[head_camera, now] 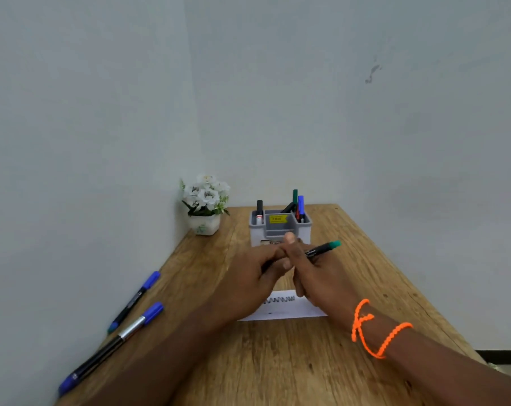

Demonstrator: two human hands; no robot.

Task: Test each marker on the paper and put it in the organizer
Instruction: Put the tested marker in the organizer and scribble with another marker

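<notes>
Both my hands meet above the paper (280,310): left hand (248,273) and right hand (315,273) fingers clamp the green marker (321,249); I'd seat the cap squarely, then drop it in the organizer (279,228) at twelve o'clock.

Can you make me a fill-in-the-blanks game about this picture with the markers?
1. Both hands hold a marker with a ____ end.
2. The flower pot stands to the ____ of the gray organizer.
3. ____ markers with blue caps lie on the table near the left edge.
4. The bracelet on the right wrist is ____.

Missing words: green; left; two; orange
</notes>
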